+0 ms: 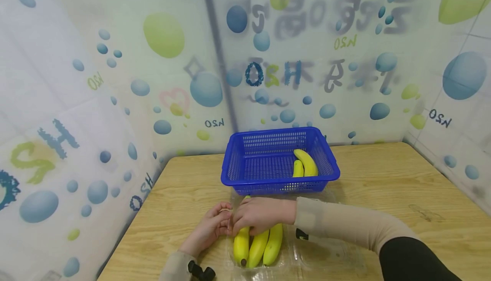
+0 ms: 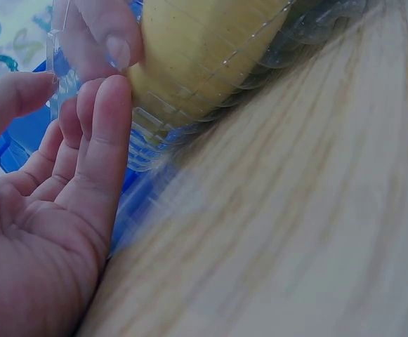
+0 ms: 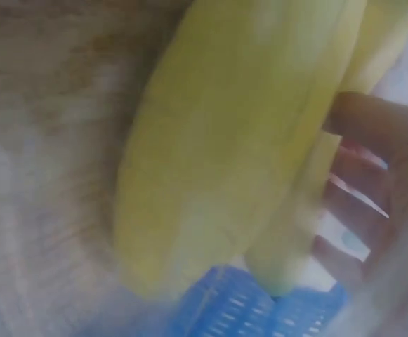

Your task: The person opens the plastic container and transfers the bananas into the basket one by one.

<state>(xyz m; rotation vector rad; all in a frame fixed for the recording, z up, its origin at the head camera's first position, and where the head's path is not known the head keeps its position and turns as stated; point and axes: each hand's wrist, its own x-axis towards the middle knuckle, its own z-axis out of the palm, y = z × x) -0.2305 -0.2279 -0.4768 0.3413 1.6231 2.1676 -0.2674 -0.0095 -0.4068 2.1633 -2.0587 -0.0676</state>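
The left hand (image 1: 210, 227), fingers loosely bent and released, is at the clear tray's (image 1: 324, 253) 9 o'clock edge, the right hand's (image 1: 260, 212) fingers grasp the leftmost banana (image 1: 241, 249) inside, two other bananas (image 1: 272, 244) lie at its 3 o'clock, the blue basket (image 1: 280, 182) stands at 12, and the surface (image 1: 414, 178) spreads toward 10 and 2 o'clock.

three yellow bananas (image 1: 273, 244) lie in one clear plastic container (image 1: 295, 253), and two more bananas (image 1: 307, 165) lie in one blue basket (image 1: 281, 182), five bananas in sight. one left hand (image 1: 209, 230) and one right hand (image 1: 264, 213) make two hands, with two beige sleeves (image 1: 341, 219), one to each arm. two black fittings (image 1: 207, 273) show, one per wrist. one wooden table (image 1: 188, 183) bears the one basket and the one container.
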